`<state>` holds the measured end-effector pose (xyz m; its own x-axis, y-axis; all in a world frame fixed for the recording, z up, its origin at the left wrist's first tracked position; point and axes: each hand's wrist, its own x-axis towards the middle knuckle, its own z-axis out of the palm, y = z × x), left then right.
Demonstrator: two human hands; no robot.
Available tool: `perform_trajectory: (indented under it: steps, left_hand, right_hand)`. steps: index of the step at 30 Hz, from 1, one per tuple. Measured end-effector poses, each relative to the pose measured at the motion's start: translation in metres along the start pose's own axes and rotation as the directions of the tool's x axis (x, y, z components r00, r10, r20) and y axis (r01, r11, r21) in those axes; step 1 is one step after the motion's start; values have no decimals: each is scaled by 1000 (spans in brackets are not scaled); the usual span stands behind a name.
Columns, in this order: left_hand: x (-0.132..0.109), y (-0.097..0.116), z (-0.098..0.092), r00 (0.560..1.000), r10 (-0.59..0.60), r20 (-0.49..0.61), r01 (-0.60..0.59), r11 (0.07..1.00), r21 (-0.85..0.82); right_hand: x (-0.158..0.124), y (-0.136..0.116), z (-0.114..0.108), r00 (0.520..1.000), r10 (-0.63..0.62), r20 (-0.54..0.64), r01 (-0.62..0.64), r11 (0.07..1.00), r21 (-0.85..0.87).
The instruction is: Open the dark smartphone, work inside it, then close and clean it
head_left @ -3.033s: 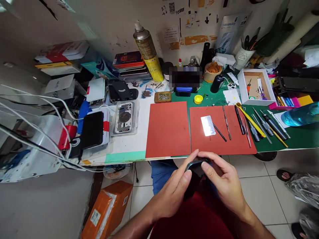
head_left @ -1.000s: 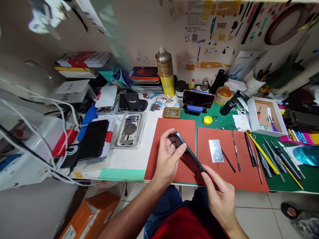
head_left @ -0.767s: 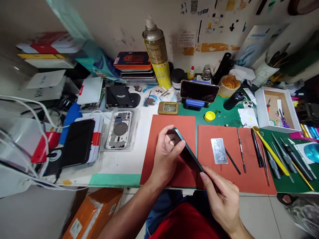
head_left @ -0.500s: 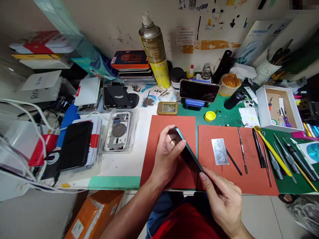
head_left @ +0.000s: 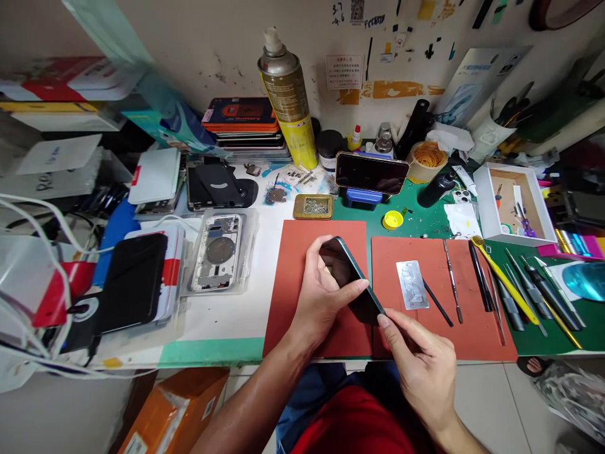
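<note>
My left hand grips a smartphone with a dark glass face and a teal metal edge. The phone is tilted on its side above the left red silicone mat. My right hand pinches the phone's lower corner between thumb and fingertips, near the gap between the mats. Part of the phone's face is hidden behind my left fingers. A steel stencil plate lies on the right red mat, a short way from my right hand.
Thin tools, including a metal spatula, lie on the right mat. A phone in a blue stand and a small tin stand beyond the mats. A transparent tray holding a phone housing lies to the left.
The phone has risen from low near my body to above the mats, now held tilted between both hands. My left thumb has slid further across its face. The view has shifted slightly.
</note>
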<state>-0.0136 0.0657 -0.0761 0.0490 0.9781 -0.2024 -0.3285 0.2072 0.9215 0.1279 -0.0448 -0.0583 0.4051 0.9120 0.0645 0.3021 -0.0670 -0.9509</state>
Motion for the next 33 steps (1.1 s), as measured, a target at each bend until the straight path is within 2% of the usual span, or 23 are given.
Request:
perform_trajectory:
  steps: [4, 10, 21, 33]
  left_hand:
    - [-1, 1, 0, 1000, -21, 12, 21, 1000, -14]
    - [-1, 3, -2, 999, -34, 5, 34, 999, -24]
    - [0, 2, -1, 1000, 3, 0, -3, 1000, -12]
    - [0, -2, -6, 1000, 13, 16, -13, 999, -29]
  right_hand:
    - [1, 0, -1, 999, 37, 9, -36, 999, -24]
    - [6, -4, 1, 995, 6, 104, -4, 1000, -23]
    - [11, -9, 6, 998, -33, 49, 35, 999, -33]
    - [12, -9, 7, 995, -21, 96, 25, 999, -39]
